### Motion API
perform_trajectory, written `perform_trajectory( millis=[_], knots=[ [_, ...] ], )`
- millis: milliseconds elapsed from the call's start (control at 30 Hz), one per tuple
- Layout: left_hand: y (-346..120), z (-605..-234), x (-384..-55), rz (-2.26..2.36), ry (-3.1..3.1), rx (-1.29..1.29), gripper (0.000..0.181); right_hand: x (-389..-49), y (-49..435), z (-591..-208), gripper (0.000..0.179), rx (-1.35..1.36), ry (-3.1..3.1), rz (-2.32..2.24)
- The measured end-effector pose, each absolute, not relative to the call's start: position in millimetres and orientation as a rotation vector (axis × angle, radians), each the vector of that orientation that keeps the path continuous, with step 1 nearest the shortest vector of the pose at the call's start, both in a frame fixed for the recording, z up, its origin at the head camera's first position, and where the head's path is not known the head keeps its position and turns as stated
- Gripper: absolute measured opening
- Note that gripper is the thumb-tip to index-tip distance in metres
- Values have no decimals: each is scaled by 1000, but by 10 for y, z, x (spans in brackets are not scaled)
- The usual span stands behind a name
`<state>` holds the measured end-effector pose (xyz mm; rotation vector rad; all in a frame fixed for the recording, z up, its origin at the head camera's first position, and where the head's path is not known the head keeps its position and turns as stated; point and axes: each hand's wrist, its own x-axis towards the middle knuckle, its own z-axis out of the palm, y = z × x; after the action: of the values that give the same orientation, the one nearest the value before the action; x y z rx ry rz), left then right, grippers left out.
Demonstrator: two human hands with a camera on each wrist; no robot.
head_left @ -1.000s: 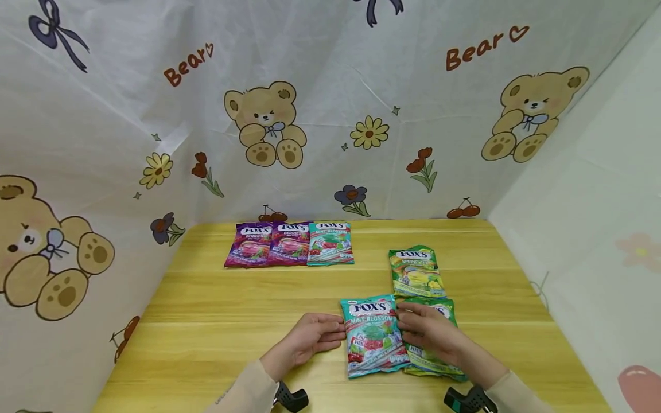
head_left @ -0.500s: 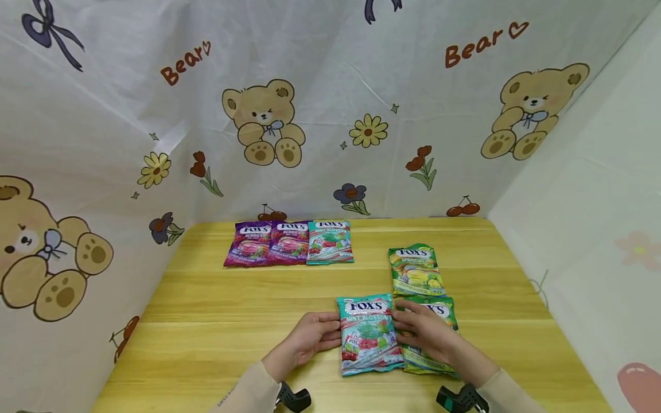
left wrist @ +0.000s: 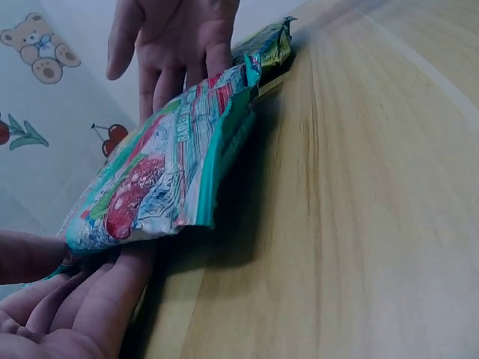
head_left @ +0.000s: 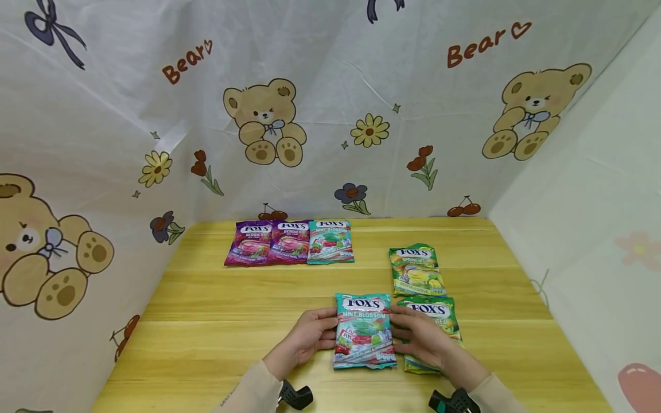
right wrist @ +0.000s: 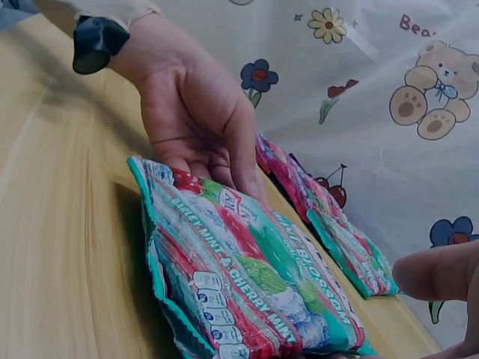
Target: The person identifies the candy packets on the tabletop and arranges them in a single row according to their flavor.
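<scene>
A teal Fox's mint blossom candy bag (head_left: 364,332) lies between my two hands near the front of the table, face up, with a shadow beneath it in the left wrist view. My left hand (head_left: 303,338) grips its left edge, thumb (left wrist: 30,256) at the rim and fingers under it. My right hand (head_left: 426,341) touches the bag's right side with fairly straight fingers, while its thumb (right wrist: 438,273) stands apart from the bag. Partly hidden by that hand is a green candy bag (head_left: 439,310); another green springtea bag (head_left: 417,272) lies just behind it.
At the back left, two purple berries bags (head_left: 290,244) and a second teal mint blossom bag (head_left: 330,244) lie in a row. They rest on a wooden table (head_left: 232,310), with a bear-printed cloth (head_left: 320,97) rising behind. A white wall (head_left: 583,229) stands at the right.
Both hands have shifted the teal bag left, away from the green bag, and straightened it. More of the front green bag's label shows. The back row has not moved.
</scene>
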<state>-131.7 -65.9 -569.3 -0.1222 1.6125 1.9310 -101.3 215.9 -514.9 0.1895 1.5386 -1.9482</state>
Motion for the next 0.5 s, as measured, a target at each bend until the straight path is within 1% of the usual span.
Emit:
perform_trajectory(
  millis=[100, 333, 500],
  knots=[
    [-669, -5702, -1326, 1934, 1598, -138, 46, -1030, 2139, -5182, 71, 184, 1489, -1965],
    [-675, -5714, -1322, 1954, 1536, -122, 50, -1048, 2055, -5260, 75, 218, 1436, -1994],
    [-689, -5709, -1326, 1964, 1508, -110, 52, -1064, 2017, -5296, 74, 199, 1422, -2008]
  ],
)
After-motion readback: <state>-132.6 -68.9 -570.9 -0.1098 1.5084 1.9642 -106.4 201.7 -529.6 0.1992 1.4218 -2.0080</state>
